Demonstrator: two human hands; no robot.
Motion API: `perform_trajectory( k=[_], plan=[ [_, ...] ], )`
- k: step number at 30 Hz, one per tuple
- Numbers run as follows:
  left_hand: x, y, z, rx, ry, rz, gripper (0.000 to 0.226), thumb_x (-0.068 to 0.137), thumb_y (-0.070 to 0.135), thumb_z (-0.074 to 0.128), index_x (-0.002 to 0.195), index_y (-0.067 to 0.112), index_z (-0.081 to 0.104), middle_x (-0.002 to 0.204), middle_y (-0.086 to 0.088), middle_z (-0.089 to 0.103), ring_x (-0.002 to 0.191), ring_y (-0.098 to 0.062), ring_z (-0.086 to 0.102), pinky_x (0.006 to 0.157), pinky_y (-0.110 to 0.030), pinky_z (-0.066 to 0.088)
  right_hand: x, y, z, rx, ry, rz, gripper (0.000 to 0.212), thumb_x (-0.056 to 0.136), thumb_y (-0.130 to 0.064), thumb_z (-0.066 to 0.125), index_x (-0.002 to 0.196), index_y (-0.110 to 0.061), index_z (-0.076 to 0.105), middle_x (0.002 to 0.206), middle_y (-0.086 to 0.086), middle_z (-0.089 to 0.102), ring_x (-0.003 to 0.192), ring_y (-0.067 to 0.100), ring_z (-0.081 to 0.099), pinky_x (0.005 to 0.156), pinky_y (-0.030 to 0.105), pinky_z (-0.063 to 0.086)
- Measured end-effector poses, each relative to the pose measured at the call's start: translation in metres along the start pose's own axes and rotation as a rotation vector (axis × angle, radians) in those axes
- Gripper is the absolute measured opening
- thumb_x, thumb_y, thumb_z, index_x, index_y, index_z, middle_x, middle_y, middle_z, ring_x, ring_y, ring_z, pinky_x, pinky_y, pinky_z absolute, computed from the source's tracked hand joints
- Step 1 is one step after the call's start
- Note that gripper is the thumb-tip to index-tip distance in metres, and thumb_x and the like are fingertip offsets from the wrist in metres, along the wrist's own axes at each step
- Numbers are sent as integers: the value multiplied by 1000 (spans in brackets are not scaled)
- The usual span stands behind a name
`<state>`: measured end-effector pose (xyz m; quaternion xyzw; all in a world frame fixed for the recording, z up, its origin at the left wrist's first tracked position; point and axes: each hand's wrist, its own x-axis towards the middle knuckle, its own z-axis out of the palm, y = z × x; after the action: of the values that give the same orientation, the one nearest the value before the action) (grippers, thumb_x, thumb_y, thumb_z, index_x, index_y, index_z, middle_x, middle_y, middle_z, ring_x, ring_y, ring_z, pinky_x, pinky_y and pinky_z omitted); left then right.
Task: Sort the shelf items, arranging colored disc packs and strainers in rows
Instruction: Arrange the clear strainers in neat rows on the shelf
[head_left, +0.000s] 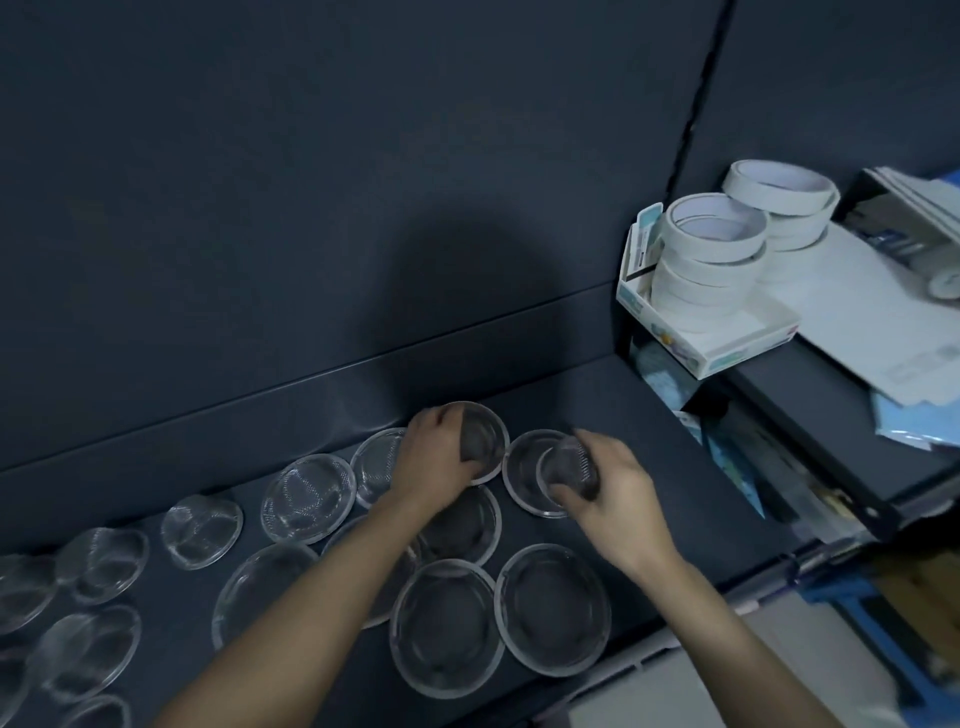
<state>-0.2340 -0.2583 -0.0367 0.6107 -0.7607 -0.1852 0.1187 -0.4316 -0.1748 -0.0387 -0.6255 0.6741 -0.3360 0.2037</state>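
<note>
Both left hand (436, 454) and right hand (610, 491) hold strainers (491, 434).

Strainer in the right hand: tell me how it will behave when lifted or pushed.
The strainer, gripped by the right hand, looks like thin mesh with a flat rim: probably light, and its dome may dent if squeezed. Set flat, it should slide on the smooth shelf rather than roll.
</note>
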Motion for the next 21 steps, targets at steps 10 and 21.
perform_trajectory(
  k=[10,21],
  plan=[
    [1,-8,-7,-39,76,23,66,71,29,74,130,12,52,121,-10,57,113,-27,51,96,-35,41,31,10,6,-133,-87,-3,66,76,-8,74,135,-10,46,136,9,49,124,28,46,105,31,36],
    [-5,-8,-8,-180,130,9,67,70,35,75,131,19,51,124,-2,56,113,-19,53,95,-25,39,81,26,-1,-221,-24,53,66,78,-6,70,138,-7,41,138,15,44,123,33,44,104,34,34]
  ],
)
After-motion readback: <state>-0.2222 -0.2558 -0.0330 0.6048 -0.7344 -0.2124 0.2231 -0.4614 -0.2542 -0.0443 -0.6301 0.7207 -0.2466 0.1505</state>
